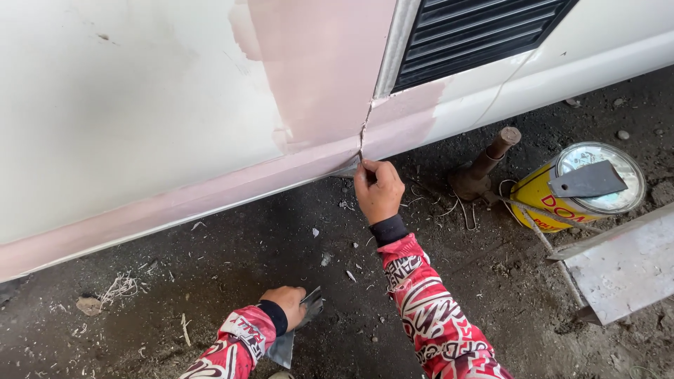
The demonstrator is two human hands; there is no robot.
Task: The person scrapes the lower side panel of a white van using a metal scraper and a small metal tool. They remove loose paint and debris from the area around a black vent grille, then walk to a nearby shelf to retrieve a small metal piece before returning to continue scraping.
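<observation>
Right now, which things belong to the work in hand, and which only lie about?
In use: right hand at the panel seam, pink filler patch, left hand holding grey scraper.

Lying about: yellow can, spreader blade on its lid, rusty jack, metal sheet.

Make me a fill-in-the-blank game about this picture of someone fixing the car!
1. The right hand reaches up to a crack in the ____ filler on the white panel.
2. The left hand holds a flat grey ____ low over the ground.
3. The can lying on the ground is ____ with a shiny lid.
4. Both sleeves are ____ and white.

Missing words: pink; scraper; yellow; red
</observation>
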